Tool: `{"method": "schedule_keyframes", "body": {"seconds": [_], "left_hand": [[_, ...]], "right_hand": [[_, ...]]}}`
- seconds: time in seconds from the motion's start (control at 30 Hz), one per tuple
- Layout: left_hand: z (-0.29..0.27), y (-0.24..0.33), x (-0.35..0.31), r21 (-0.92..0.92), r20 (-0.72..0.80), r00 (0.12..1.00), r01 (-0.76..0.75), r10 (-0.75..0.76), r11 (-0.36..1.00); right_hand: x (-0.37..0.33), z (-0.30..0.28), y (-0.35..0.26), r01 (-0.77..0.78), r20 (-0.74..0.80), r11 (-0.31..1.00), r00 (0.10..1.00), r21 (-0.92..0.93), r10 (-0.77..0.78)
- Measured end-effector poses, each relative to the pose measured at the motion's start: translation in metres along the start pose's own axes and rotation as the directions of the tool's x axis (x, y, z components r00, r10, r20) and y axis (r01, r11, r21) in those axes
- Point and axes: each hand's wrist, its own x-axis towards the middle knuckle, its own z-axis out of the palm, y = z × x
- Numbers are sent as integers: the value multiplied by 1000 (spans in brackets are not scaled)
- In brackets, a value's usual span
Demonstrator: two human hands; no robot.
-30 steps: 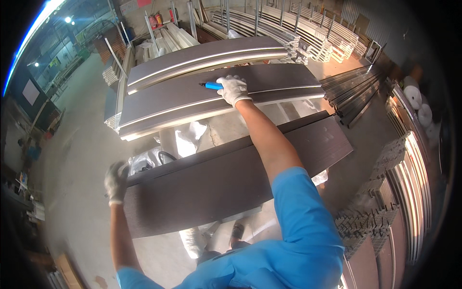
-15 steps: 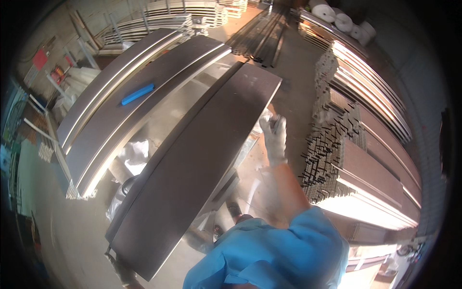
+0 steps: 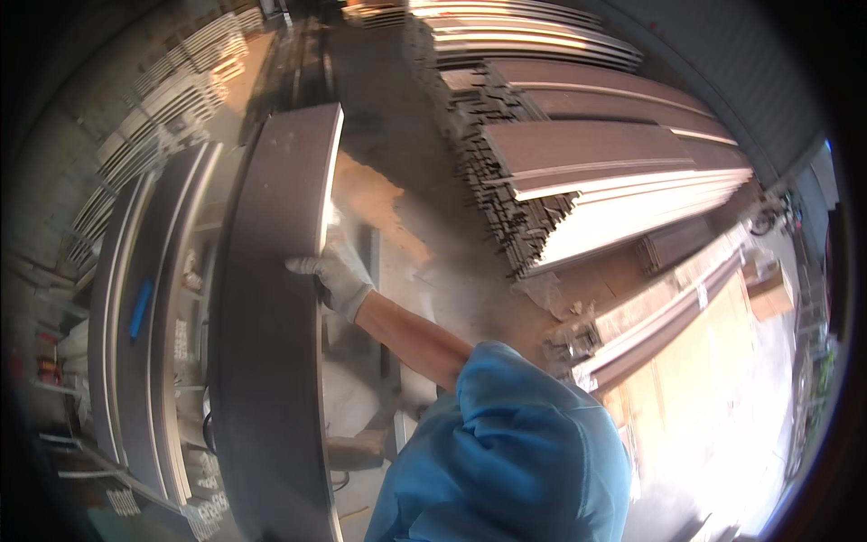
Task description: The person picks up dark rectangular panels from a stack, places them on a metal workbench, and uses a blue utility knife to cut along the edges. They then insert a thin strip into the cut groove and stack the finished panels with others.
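A long dark brown panel [image 3: 273, 352] with a pale right edge stretches away from the near side of the head view. My right hand [image 3: 336, 280], in a whitish glove, is closed over that edge about midway along, with fingers lying on the top face. Its underside grip is hidden. My left hand is out of the picture. To the left, narrower dark panels [image 3: 177, 235] with light edges lie side by side. A blue bar-shaped object [image 3: 142, 309] rests on them.
At the right rises a large stack of brown panels [image 3: 596, 149] with jagged ends. Nearer stand a long low pile [image 3: 668, 303] and a cardboard box [image 3: 770, 291]. Pale stacked strips [image 3: 181, 99] line the far left. Dark bars [image 3: 302, 68] lie on the floor beyond.
My view has swung to the right, so the panel now runs more upright in the picture. My right hand has come from beside the edge onto it. My left hand has left the view.
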Motion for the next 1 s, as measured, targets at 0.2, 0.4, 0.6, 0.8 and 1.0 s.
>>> {"method": "schedule_keyframes", "body": {"seconds": [0.2,0.4,0.6,0.8,1.0], "left_hand": [[66,23,10,-5,270,960,-77,75,997],[162,50,-9,-27,531,840,-121,117,992],[288,67,-49,-21,701,706,-128,106,992],[426,86,-103,14,801,596,-122,62,992],[544,92,-130,36,888,459,-111,19,993]], "right_hand": [[-50,-26,-83,135,-1,985,991,111,-135],[-107,-86,-172,348,-159,933,930,86,-332],[-149,-198,-253,477,-318,879,833,-2,-452],[-174,-311,-343,534,-518,840,694,-94,-499],[-184,-404,-423,472,-423,786,666,-399,-614]]}}
